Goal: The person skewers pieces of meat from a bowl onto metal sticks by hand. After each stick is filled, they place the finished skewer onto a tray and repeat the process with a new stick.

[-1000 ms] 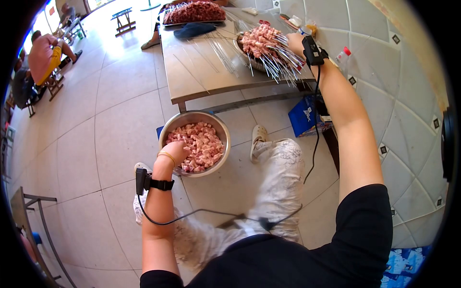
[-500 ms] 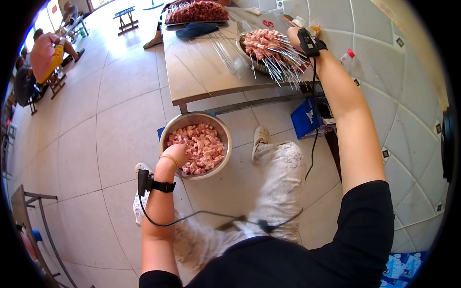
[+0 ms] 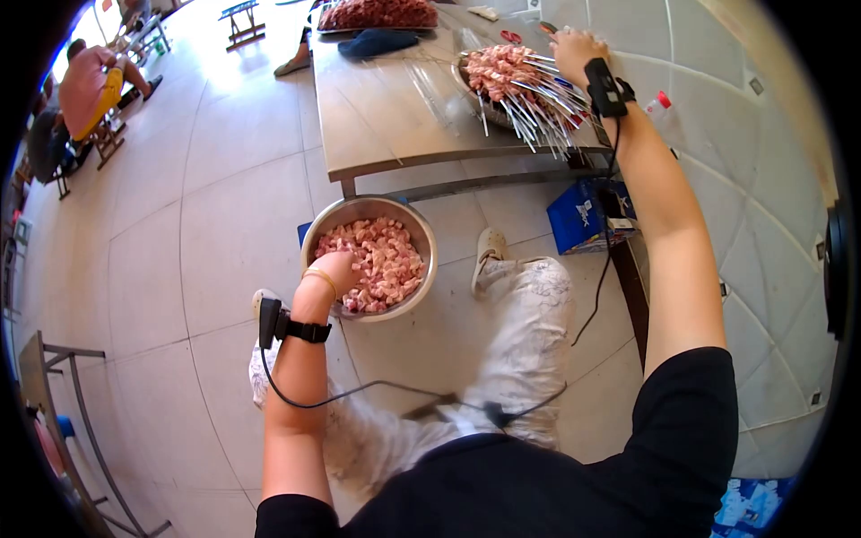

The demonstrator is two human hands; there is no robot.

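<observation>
My left hand (image 3: 337, 272) is down in the steel bowl (image 3: 424, 235), against the raw meat pieces (image 3: 381, 255); its fingertips are hidden. At the far right of the table (image 3: 372, 125), my right hand (image 3: 576, 52) reaches behind a round dish of meat threaded on metal skewers (image 3: 502, 72). The skewer ends stick out towards me and to the right. My right fingers are too small and partly hidden to tell whether they hold anything. Loose skewers (image 3: 426, 90) lie on the tabletop left of the dish.
A tray of darker meat (image 3: 377, 15) and a dark cloth (image 3: 378, 42) lie on the table's back part. A blue box (image 3: 578, 218) stands under its right end. People (image 3: 87, 90) sit at the far left. A plastic bottle (image 3: 659, 105) is by the tiled wall. Cables hang from both wrists.
My right hand has shifted slightly at the far side of the skewer dish, and the white item near it no longer shows. My left hand stays in the bowl. The whole view has shifted slightly.
</observation>
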